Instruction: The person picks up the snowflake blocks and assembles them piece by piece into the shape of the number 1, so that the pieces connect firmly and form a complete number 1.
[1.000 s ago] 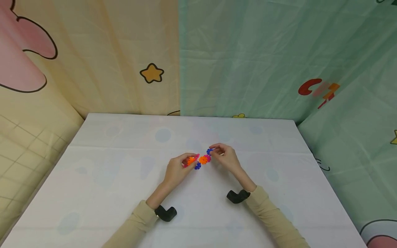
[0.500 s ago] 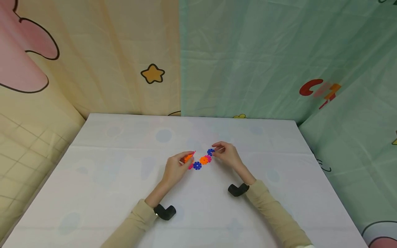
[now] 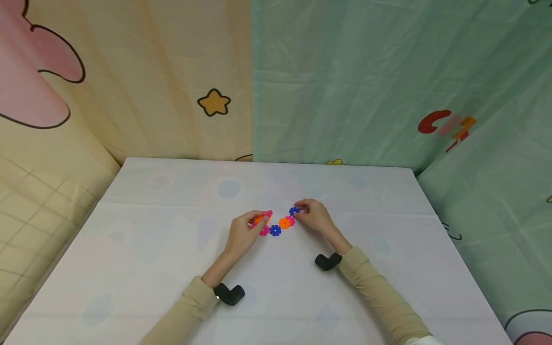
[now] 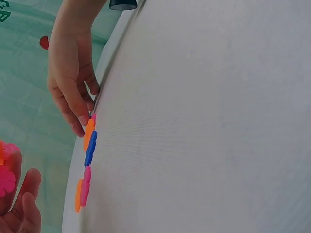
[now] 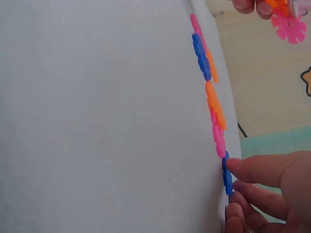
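Note:
A row of flower-shaped plastic snowflake discs lies on the white table, running up to the right. In the head view it shows a pink disc (image 3: 264,231), a blue disc (image 3: 275,230), an orange disc (image 3: 284,223), another pink one and a blue disc (image 3: 294,211) at the far right end. My right hand (image 3: 316,218) pinches that end disc between thumb and fingertips, low at the cloth. Over the left end, my left hand (image 3: 242,234) holds pink and orange snowflake discs (image 5: 288,25) between thumb and fingers, raised off the table. The palm partly hides them.
A white cloth with pale spots covers the table (image 3: 151,249). Curtains in cream (image 3: 172,57) and green (image 3: 336,86) stand behind it and at the sides. Black wrist mounts (image 3: 230,294) stick out inward from both sleeves.
My left hand has drawn slightly left from the row with its discs, uncovering the pink and blue discs beneath. My right hand has stayed at the right-end blue disc, with little shift.

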Motion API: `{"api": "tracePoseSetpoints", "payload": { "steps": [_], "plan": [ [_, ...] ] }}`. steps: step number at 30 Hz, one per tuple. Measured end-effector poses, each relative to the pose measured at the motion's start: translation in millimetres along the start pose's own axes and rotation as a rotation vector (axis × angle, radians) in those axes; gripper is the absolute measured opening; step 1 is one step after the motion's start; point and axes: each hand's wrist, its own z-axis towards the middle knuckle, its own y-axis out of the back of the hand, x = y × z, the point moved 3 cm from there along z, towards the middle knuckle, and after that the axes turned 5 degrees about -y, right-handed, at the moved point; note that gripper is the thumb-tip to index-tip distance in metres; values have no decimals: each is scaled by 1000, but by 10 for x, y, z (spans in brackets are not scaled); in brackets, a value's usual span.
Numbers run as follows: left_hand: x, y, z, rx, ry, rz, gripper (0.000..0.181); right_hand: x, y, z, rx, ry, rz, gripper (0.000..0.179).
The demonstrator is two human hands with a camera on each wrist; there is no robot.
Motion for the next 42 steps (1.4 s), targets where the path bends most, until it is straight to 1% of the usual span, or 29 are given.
{"api": "tracePoseSetpoints", "payload": {
  "steps": [7,12,17,21,31,35,42],
  "plan": [
    [-5,-1,15,-3,-3,-1,18,6,-4,4,7,-6,-39,30],
    [-14,-7,9,-10,0,-4,16,5,5,1,0,10,-19,28],
    [-27,-1,-1,-15,-3,-7,14,2,18,-27,-25,13,-5,24],
    [-17,1,-3,-17,10,-19,12,3,31,-62,-42,12,3,21],
    [-17,-12,-21,-22,23,-24,13,14,38,-136,-60,13,69,20],
    [-28,-25,-11,-21,9,-28,14,39,64,-176,-63,-8,106,22],
    [-65,-34,3,-23,-14,-28,16,129,98,-230,-78,-14,142,23]
  ]
}}
